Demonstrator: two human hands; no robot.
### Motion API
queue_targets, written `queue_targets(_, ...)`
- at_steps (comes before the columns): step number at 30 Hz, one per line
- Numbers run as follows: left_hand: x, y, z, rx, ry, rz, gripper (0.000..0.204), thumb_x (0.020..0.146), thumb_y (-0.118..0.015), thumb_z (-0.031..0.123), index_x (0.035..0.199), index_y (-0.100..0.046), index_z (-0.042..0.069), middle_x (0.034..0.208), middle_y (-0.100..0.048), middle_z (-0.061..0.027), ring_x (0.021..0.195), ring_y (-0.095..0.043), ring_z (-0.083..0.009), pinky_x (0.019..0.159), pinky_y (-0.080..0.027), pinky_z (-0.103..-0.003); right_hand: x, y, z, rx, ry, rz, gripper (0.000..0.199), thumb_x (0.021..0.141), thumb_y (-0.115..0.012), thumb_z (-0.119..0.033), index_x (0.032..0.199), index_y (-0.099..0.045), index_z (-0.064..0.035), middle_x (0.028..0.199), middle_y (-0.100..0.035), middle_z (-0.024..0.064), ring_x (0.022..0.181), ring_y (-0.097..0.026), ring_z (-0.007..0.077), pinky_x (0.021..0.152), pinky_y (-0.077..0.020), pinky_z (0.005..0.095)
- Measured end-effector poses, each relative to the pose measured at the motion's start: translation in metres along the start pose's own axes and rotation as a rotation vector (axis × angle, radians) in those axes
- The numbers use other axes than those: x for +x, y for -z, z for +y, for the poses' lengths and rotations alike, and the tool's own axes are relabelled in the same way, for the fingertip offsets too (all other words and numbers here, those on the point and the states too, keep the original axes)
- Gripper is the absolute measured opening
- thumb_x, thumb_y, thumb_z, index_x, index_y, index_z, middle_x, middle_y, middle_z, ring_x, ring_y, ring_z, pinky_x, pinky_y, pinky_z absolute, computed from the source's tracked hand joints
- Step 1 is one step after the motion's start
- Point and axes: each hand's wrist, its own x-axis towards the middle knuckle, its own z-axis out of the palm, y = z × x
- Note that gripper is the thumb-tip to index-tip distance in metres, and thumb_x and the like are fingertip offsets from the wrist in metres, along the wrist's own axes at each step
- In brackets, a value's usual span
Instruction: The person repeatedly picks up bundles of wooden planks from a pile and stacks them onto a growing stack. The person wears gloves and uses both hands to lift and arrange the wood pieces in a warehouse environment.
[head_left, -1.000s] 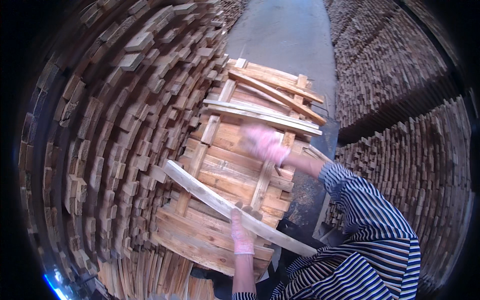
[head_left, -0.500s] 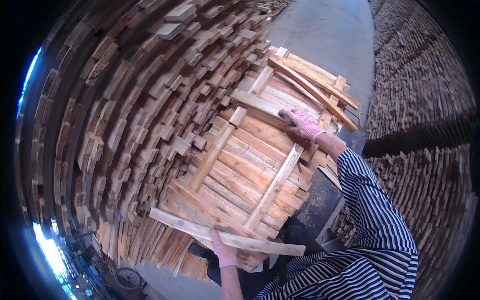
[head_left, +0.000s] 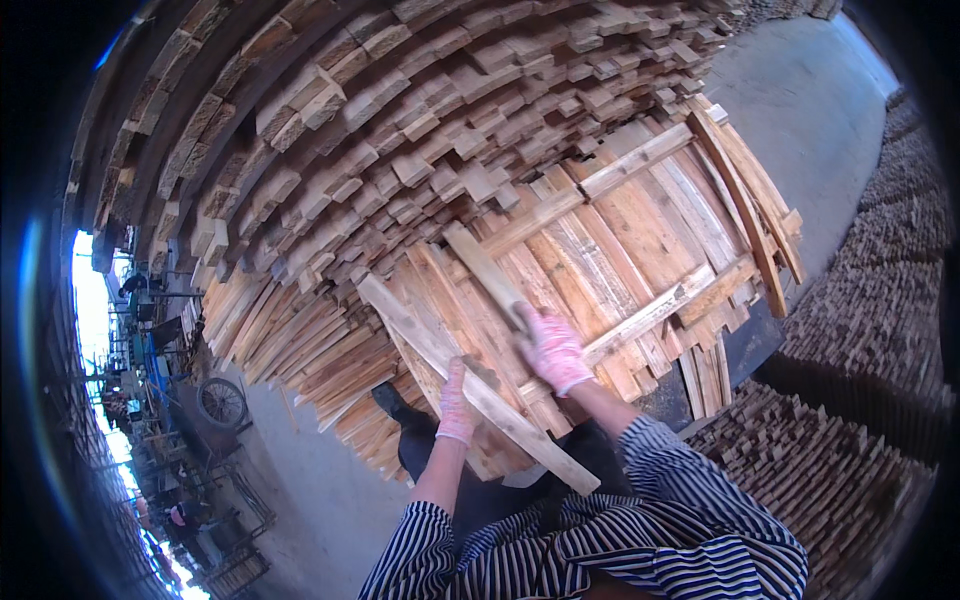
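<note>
The left grip [head_left: 455,405], in a pink-and-white glove, is closed on a pale board [head_left: 515,420], pinching it near its middle with the thumb along the upper face and the fingertips showing at the far edge. The pale board runs obliquely in front of the person, from upper left to lower right, over the near end of a layer of planks [head_left: 610,245]; its lower end reaches close to the striped sleeves [head_left: 700,480]. The right grip [head_left: 553,350], gloved alike and slightly blurred, is closed on the near end of a narrow slat [head_left: 482,262]; its fingers are partly hidden. The narrow slat extends away from the right grip toward the upper left, above the planks; whether it touches them cannot be told. The two pieces are apart, the narrow slat lying beyond the pale board as seen from the person. Two lines of battens cross the planks: an upper batten [head_left: 645,165] beside the left-hand stack [head_left: 420,110], and a lower batten [head_left: 650,315] on the side nearer the right arm. A brown strip [head_left: 735,200] lies across the far end of the layer. A splayed row of thin boards [head_left: 290,335] adjoins the near left end. A spoked wheel [head_left: 221,402] stands on the concrete floor [head_left: 300,500] at the left, and further stacked boards [head_left: 850,430] occupy the right side.
</note>
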Motion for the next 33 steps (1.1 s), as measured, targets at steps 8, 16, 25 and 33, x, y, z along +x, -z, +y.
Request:
queue_targets(8, -0.03, -0.046, 0.001, 0.414, 0.016, -0.016, 0.056, 0.098, -0.055, 0.051, 0.14, -0.054, 0.013, 0.138, -0.054, -0.0078, 0.129, -0.05, -0.0261, 0.112, -0.042, -0.043, 0.029, -0.005, 0.036, 0.075, 0.218, 0.126, 0.067, 0.095, -0.061, -0.033, 0.153, -0.037, -0.008, 0.121, -0.065, 0.0284, 0.11, -0.066, 0.0443, 0.094, -0.0554, 0.0477)
queue_targets(16, -0.003, -0.013, -0.009, 0.25, -0.016, 0.135, 0.043, 0.096, -0.062, 0.056, 0.114, -0.063, 0.018, 0.089, -0.057, 0.0014, 0.083, -0.055, -0.0183, 0.078, -0.05, -0.038, 0.146, 0.242, 0.256, -0.702, -0.634, 0.623, 0.063, 0.097, -0.039, 0.0, 0.159, -0.03, -0.0102, 0.162, -0.03, 0.0271, 0.148, -0.031, 0.0465, 0.115, -0.0325, 0.0616)
queue_targets(25, -0.005, -0.042, -0.001, 0.258, -0.006, 0.177, 0.039, 0.095, -0.065, 0.056, 0.107, -0.062, 0.018, 0.085, -0.056, 0.0053, 0.078, -0.053, -0.0169, 0.071, -0.048, -0.035, 0.13, 0.318, 0.343, -0.659, -0.376, 0.526, 0.075, 0.092, -0.055, -0.001, 0.158, -0.033, -0.0311, 0.125, -0.057, 0.0213, 0.106, -0.066, 0.0391, 0.085, -0.0577, 0.0465)
queue_targets(33, -0.002, -0.024, -0.007, 0.327, 0.002, 0.061, 0.051, 0.095, -0.062, 0.061, 0.125, -0.061, 0.02, 0.116, -0.06, 0.0004, 0.109, -0.055, -0.025, 0.095, -0.048, -0.048, 0.132, 0.37, 0.405, -0.441, -0.281, 0.354, 0.074, 0.09, -0.057, -0.005, 0.157, -0.038, -0.0303, 0.153, -0.047, 0.0186, 0.14, -0.047, 0.0384, 0.115, -0.0408, 0.0434)
